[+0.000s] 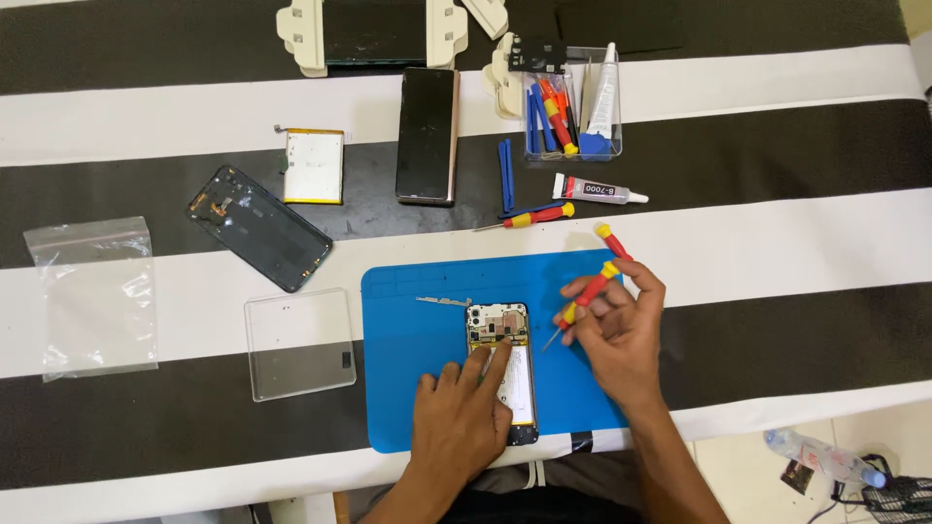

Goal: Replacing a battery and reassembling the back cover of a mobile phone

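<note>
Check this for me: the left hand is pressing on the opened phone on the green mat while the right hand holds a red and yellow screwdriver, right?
Not quite: the mat is blue, not green, as the head view shows. The rest holds.

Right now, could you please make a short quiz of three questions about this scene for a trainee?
1. True or false: the opened phone lies on the blue mat.
2. Which hand holds a red and yellow screwdriver?
3. The left hand rests on: A) the plastic bag, B) the opened phone, C) the glue tube.

Key: 1 true. 2 the right hand. 3 B.
</note>
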